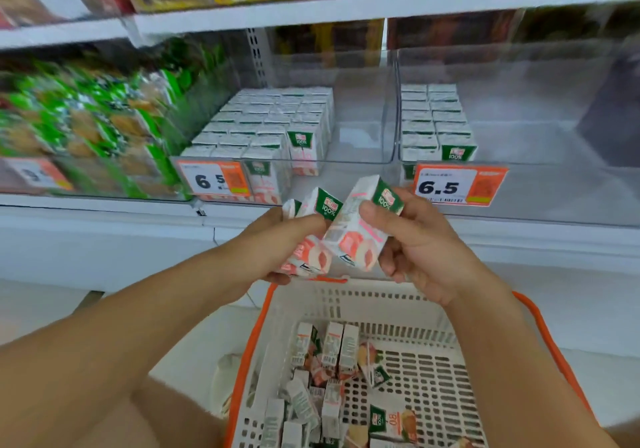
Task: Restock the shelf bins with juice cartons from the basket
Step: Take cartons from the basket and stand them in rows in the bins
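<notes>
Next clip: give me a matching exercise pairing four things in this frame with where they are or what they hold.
Things:
1. left hand
2. right hand
3. white plastic basket with orange handles
4. left clear plastic shelf bin

Descriptions:
A. below the hands, loose cartons inside
B. grips two small juice cartons
C. rows of upright cartons, bare space at its right
D. grips one tilted juice carton

Pairs: 1-B, 2-D, 3-A, 4-C

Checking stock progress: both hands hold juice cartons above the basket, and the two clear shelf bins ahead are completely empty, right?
Not quite. The head view shows both clear bins partly filled with cartons. The left hand and right hand do hold cartons above the basket.
</notes>
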